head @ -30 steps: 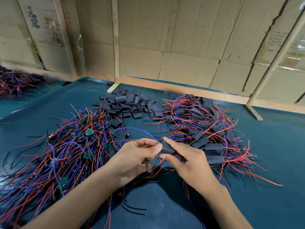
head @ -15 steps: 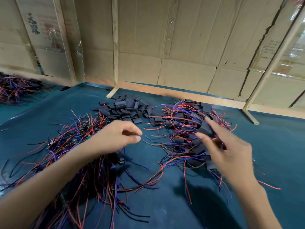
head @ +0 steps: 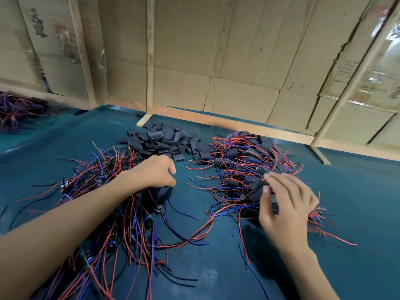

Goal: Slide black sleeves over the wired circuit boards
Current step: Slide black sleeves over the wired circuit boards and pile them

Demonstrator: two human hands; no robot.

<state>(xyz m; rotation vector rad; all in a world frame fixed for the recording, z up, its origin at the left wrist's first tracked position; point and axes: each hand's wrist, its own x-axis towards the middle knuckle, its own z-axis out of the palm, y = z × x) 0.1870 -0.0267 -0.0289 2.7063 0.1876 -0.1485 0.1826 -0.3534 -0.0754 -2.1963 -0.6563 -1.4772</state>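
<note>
Reaching across the bench, I judge myself between 2 pieces: one sleeved board going down on the right, the next bare one to be picked on the left. My right hand (head: 287, 204) hangs over the sleeved pile (head: 244, 167), fingers loosely spread; it is blurred, and a black sleeved piece (head: 256, 184) sits right at my fingertips, but I cannot tell whether I pinch it or have let go. My left hand (head: 155, 172) is curled over the inner edge of the unsleeved pile (head: 101, 176); whether the fingers hold anything underneath is hidden from me.

The next move calls for 2 things: singling out 1 board from that tangle without dragging its neighbours along, and taking 1 empty tube from the loose sleeves (head: 164, 140), which lie heaped just beyond my left hand, between the 2 wire piles. Then the wires have to be gathered so the tube can pass over them and onto the board.

The unsleeved boards are small and green, mostly buried under red, blue and black wires; a few show near my forearm. The sleeves are short, flattened black tubes, some gaping open at the ends. On the right, finished pieces show as dark wrapped lumps with wires trailing out over the teal mat (head: 357, 191).
</note>
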